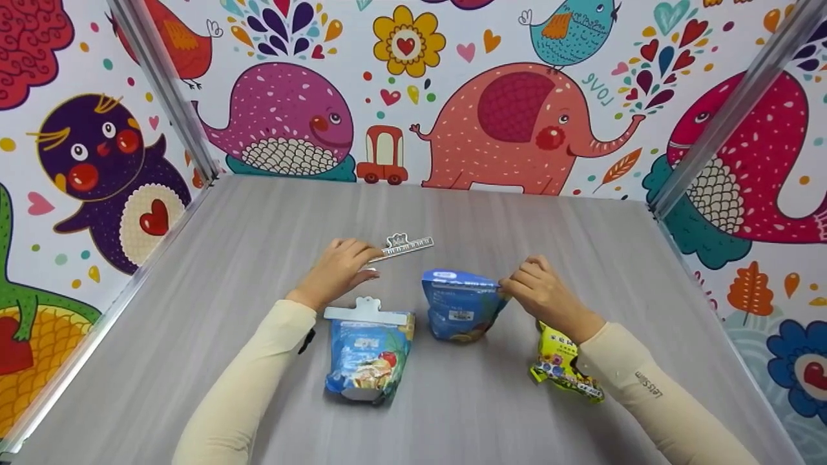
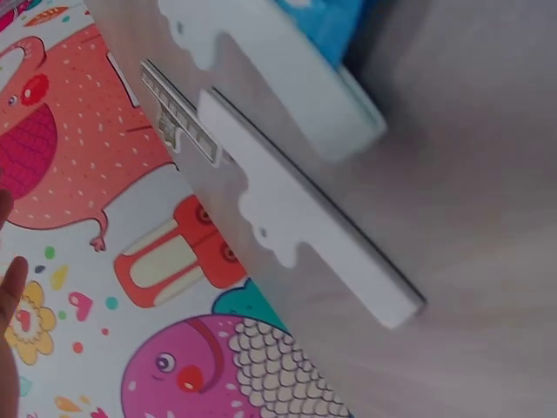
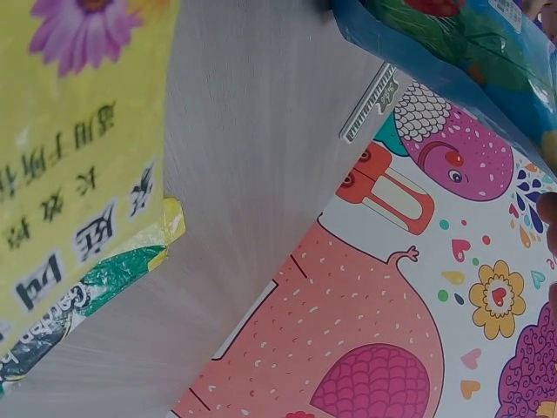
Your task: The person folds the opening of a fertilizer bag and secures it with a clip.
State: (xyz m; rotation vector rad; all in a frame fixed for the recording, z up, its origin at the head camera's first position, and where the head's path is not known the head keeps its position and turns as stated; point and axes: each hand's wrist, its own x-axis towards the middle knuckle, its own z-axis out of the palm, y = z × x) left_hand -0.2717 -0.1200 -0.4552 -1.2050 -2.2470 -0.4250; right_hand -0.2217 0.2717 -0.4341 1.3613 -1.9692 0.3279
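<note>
So the right hand (image 1: 546, 294) is pinching the top corner of the middle blue bag (image 1: 460, 307), which is standing on the desk (image 1: 278, 213) just right of the clipped blue bag (image 1: 365, 361). The left hand (image 1: 339, 271) is hovering by a loose white clip (image 2: 300, 213), thumb and fingers parted, seemingly holding nothing. I'm guessing a sideways tug on that one corner is risking a tip-over, and a clumsy left swipe is risking bumping the piano-print clip (image 1: 410, 245). Annoyingly, the left hand is mostly covering the white clip from above, the right arm is hiding some yellow packet (image 1: 561, 357), and both wrist views are cropping the fingers.
</note>
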